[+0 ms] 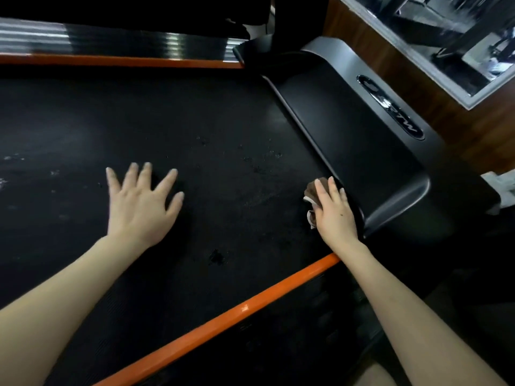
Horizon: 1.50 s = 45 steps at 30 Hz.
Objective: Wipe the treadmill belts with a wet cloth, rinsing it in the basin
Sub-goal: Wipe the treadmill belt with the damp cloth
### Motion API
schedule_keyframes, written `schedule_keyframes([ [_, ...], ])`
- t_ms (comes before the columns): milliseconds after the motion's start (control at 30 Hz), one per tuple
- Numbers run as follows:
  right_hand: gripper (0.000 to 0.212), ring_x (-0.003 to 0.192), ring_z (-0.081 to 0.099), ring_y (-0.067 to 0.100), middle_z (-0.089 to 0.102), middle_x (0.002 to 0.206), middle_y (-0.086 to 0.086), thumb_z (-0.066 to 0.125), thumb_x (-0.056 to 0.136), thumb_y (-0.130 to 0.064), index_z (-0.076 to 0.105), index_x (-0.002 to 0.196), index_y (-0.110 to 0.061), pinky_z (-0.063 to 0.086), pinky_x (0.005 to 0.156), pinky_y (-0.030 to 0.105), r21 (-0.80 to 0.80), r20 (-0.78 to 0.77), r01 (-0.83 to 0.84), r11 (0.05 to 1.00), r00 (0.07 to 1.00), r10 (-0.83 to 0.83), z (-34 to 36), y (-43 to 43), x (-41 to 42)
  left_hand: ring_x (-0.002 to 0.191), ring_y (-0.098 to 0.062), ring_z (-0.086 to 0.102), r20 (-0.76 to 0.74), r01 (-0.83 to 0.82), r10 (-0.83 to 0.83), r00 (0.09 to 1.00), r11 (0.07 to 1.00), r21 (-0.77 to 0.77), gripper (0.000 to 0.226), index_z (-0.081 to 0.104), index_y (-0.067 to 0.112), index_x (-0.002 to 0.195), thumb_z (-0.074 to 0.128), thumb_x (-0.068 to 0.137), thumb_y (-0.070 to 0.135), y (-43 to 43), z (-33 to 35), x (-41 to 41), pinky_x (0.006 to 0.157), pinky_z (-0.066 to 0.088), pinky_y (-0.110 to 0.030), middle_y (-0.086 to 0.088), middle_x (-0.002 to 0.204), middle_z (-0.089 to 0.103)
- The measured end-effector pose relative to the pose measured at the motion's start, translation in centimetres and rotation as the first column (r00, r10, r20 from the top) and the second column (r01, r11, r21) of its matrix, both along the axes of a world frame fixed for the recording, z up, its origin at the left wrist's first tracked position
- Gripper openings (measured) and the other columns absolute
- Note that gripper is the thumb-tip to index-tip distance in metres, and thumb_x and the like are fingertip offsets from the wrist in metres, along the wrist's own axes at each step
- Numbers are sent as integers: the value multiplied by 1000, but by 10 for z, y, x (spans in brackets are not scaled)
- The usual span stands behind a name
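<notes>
The treadmill belt (223, 162) fills most of the view, black and dull, with faint pale smears and small dark specks that are hard to read in the low light. The black motor hood (362, 140) lies across its end, and the lettering on the hood's oval badge (390, 107) is too blurred to make out.

The brown and white cloth (310, 195) lies bunched on the belt just beside the hood's near corner. The right hand (335, 213) covers most of it, so only a crumpled edge shows. Its fingers lie fairly straight on top, pressing down, and the thumb is out of sight.

The left hand (142, 201) is well away from the hood, flat on the belt with fingers spread wide, holding nothing.

An orange side rail (223, 316) runs from under the right wrist, beside the hood's near corner, to the bottom edge of the frame. A second orange rail (125, 61) runs from the hood's far end along the belt's other side. Beyond the hood, a white object (501, 188) is cut off by the frame edge and cannot be identified.
</notes>
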State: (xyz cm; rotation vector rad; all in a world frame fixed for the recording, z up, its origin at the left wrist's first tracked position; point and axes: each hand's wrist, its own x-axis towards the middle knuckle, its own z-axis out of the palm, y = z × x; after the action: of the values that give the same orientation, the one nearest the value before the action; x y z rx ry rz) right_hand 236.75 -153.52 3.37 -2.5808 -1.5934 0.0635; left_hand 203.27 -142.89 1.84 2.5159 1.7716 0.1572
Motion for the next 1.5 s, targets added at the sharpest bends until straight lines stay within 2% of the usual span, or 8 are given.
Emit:
schedule_keyframes([
  [300, 55, 142, 20, 37, 21, 157, 8, 52, 92, -3, 39, 144, -17, 16, 115, 42, 207, -127, -19, 978, 991, 46, -10, 93, -15, 145, -35, 3, -30, 25, -26, 999, 999, -30, 66, 16, 42, 148, 4, 87, 66, 42, -20, 41, 115, 0, -57, -7, 159, 12],
  [533, 72, 134, 34, 44, 36, 149, 14, 64, 68, -6, 48, 138, -15, 21, 110, 51, 161, -159, -750, 641, 622, 767, -19, 60, -101, 146, -32, 5, 22, 23, -23, 999, 1000, -19, 71, 19, 44, 147, -3, 82, 61, 40, -23, 37, 115, -1, -54, -4, 159, 15],
  [700, 68, 138, 25, 44, 26, 154, 13, 63, 79, -1, 42, 142, -18, 15, 115, 47, 168, -91, -342, 925, 929, 360, -14, 147, 1, 146, -31, 2, 29, 16, -16, 999, 1000, -13, 69, 15, 43, 148, -3, 84, 60, 40, -25, 38, 116, -5, -53, -2, 159, 14],
  [800, 57, 136, 28, 41, 27, 154, 13, 55, 86, -5, 44, 141, -19, 21, 114, 41, 187, -155, -133, 973, 974, 163, -10, 165, -13, 146, -31, 5, 45, 7, -7, 999, 1000, -1, 72, 20, 34, 150, 1, 84, 60, 40, -26, 41, 116, -3, -52, -2, 158, 18],
  [1000, 62, 130, 38, 47, 39, 147, 17, 56, 73, -10, 52, 135, -13, 26, 108, 55, 175, -142, -781, 599, 582, 801, -23, 87, -81, 147, -26, 2, 59, -4, 4, 998, 1000, -9, 83, 20, 17, 151, -2, 82, 59, 40, -26, 37, 117, -4, -49, 1, 159, 14],
  [1100, 61, 126, 45, 44, 40, 145, 22, 58, 72, 0, 54, 132, -8, 34, 106, 50, 192, -104, -613, 766, 764, 637, -12, 139, -21, 147, -26, 2, 65, 2, -1, 998, 1000, -14, 82, 20, 18, 151, -2, 83, 59, 41, -27, 39, 117, -5, -49, 1, 159, 14],
  [1200, 57, 141, 23, 37, 26, 155, 12, 54, 89, -3, 42, 142, -19, 15, 116, 40, 223, -98, -220, 949, 964, 247, -5, 195, 25, 146, -28, 8, 72, -7, 7, 997, 1000, 2, 80, 24, 18, 150, 1, 85, 59, 42, -27, 41, 117, -1, -50, -1, 157, 20],
  [1500, 56, 145, 10, 33, 19, 157, 6, 43, 94, 1, 37, 144, -24, 1, 119, 41, 219, -4, -191, 957, 981, 196, -22, 212, 30, 146, -31, 9, 44, -107, 108, 993, 994, -16, 67, 27, 17, 149, 16, 95, 55, 103, -12, 44, 115, 4, -55, -9, 157, 20],
])
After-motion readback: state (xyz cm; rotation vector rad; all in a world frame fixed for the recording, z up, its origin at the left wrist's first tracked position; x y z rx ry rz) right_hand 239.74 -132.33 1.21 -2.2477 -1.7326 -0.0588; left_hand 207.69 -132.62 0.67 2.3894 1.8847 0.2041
